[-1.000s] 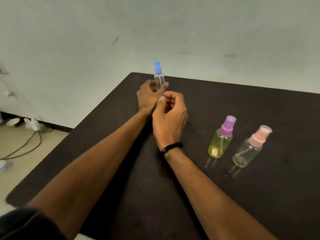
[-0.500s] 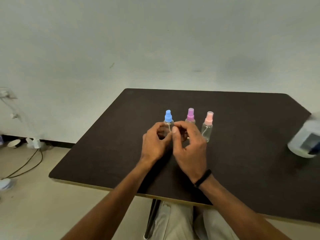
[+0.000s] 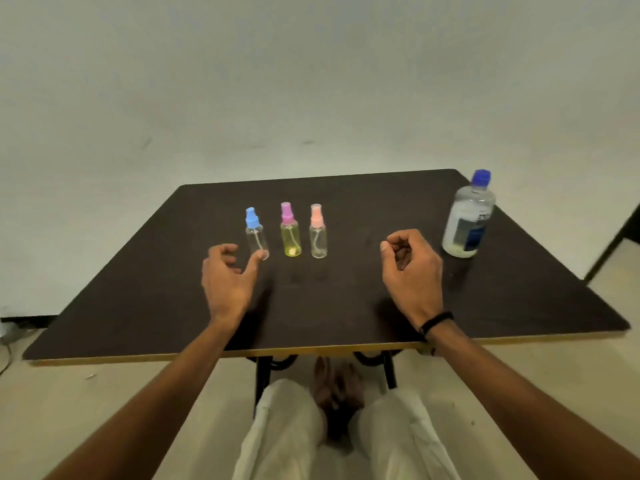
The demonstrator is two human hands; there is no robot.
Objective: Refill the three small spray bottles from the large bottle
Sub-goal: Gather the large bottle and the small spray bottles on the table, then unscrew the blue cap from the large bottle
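Head view: the left hand (image 3: 227,284) hangs over the table (image 3: 138,306) with fingers loosely curled and spread, holding nothing; its thumb tip lies at the base of the blue-capped spray bottle (image 3: 255,233), and whether it touches the bottle cannot be told. The right hand (image 3: 412,271) hovers with fingers curled in toward the palm, likewise holding nothing.

Outward from the hands: three small spray bottles stand upright in a row about midway between the near and far edges of the table, somewhat left of its middle. Left to right they are the blue-capped one, the purple-capped spray bottle (image 3: 290,232) with a yellowish body, and the pink-capped spray bottle (image 3: 318,233). All three carry their spray heads. The two clear ones show no plain liquid level; the fill of the yellowish one cannot be judged.

The large bottle (image 3: 467,216) stands upright near the right edge, toward the far right corner, blue cap on, well apart from the row.

Governing relation: the large bottle lies just beyond and to the right of the right hand, its long axis vertical; the right hand is plainly the nearer one. The blue-capped bottle lies directly ahead of the left hand.

Assessment: no cap is off and no pouring has begun; the task appears at its start. The next move likely calls for unscrewing a spray head before the large bottle is lifted. The narrow necks suggest a spill risk when pouring.
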